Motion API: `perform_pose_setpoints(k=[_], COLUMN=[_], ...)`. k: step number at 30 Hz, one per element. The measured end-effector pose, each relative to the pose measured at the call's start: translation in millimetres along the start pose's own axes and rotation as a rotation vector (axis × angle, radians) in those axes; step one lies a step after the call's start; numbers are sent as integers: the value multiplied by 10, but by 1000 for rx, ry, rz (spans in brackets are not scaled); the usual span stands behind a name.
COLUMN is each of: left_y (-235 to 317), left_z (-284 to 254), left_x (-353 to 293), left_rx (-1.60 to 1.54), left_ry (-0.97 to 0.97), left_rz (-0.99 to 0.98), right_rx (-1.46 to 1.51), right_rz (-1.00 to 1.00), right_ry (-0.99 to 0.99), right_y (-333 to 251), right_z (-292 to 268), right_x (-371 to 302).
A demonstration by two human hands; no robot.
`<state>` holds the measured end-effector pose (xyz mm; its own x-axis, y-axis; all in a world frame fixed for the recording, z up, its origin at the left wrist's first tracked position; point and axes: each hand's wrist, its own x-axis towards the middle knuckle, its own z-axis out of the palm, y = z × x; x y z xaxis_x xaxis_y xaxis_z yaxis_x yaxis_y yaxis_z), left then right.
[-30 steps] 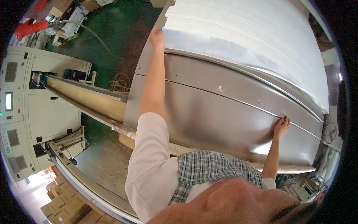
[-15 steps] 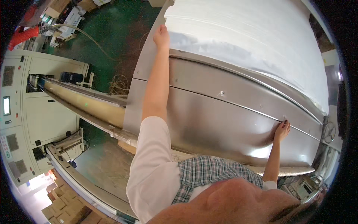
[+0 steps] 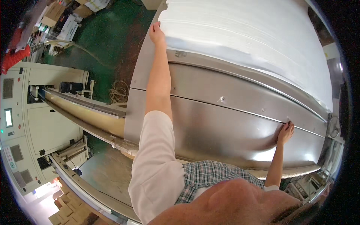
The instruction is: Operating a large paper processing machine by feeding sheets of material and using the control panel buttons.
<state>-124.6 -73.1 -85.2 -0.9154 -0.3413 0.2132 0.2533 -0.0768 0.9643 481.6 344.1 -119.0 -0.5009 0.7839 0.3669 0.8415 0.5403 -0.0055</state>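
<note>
A broad stack of white sheet material point(image 3: 240, 33) lies over the far side of a brushed metal machine cover point(image 3: 225, 123). My left arm is stretched far forward, and my left hand point(image 3: 157, 33) is closed by the left edge of the white material. Whatever its fingers pinch, if anything, cannot be made out. Over on the right, my right hand point(image 3: 286, 132) touches the metal with bunched fingers at the long seam between two panels. Its fingertips partly hide a small dark spot there.
A pale cabinet machine point(image 3: 52, 127) with a small screen stands at left, joined by a long yellowish trough point(image 3: 86, 108). Coiled cable point(image 3: 118, 92) lies on the green floor point(image 3: 108, 41). Cardboard boxes point(image 3: 73, 206) are at lower left. A handwheel point(image 3: 333, 129) sits at far right.
The whole view has shifted slightly. My left hand shows a little farther left and higher against the sheet's edge; my right hand stays at the panel seam.
</note>
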Motion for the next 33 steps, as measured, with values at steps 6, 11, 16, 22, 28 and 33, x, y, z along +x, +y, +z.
perform_pose_setpoints(k=[6,11,16,22,28,33], left_y=[46,91,506,1030,911,872], left_z=[-336,-534,-353,715,1083,855], left_x=[106,196,188,-511,-1006,-1050], left_rx=[63,22,727,1213,1257,1334], left_ry=[-299,-393,-775,-1411,-1594,-1423], left_rz=[-125,-325,-13,253,518,597], right_rx=[-5,16,44,65,523,817], right_rz=[9,21,55,21,-30,-453], right_ry=[2,-8,-40,29,12,-100], right_y=[-33,-70,-84,-21,-275,-2320], right_z=[6,-1,-72,-31,29,-834], right_x=[-10,-40,2,-19,251,777])
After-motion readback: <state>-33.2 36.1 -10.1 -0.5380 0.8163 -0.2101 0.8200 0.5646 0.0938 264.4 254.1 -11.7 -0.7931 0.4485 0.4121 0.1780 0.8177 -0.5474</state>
